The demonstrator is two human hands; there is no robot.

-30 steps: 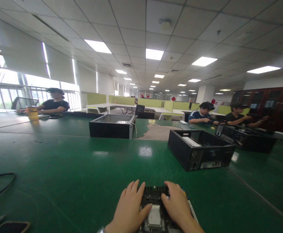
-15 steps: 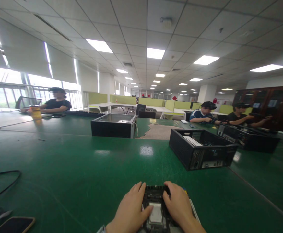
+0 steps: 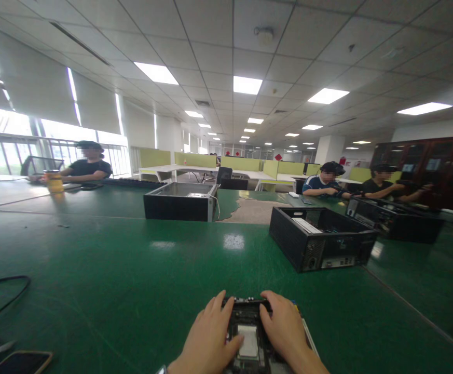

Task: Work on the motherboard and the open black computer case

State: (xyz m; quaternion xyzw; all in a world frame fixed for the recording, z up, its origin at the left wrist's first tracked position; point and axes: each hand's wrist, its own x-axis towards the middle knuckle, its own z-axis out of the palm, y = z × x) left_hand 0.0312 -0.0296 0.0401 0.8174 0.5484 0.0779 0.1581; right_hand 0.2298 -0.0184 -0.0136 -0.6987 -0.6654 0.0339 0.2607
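Observation:
A dark motherboard [image 3: 248, 314] lies at the bottom middle of the head view, close to me, with a pale square processor [image 3: 248, 341] at its centre. My left hand [image 3: 209, 332] grips its left side; the thumb reaches inward to the edge of the processor. On the other side, my right hand [image 3: 284, 324] lies along the right part of the board, its fingers bent over the far right corner. A white edge [image 3: 310, 335] with a bit of yellow and blue shows beside my right hand; what it belongs to is mostly hidden. The board's near part is cut off by the frame.
Open black computer cases stand on the green table [image 3: 140, 280]: one at right [image 3: 323, 241], one farther right [image 3: 397, 221], one at back left [image 3: 179, 203]. A phone [image 3: 22, 362] and black cable [image 3: 4, 309] lie at left. Several people sit around the table.
The view has shifted slightly. Both hands stay on the motherboard in nearly the same position, and a little more of the board's far edge shows between them.

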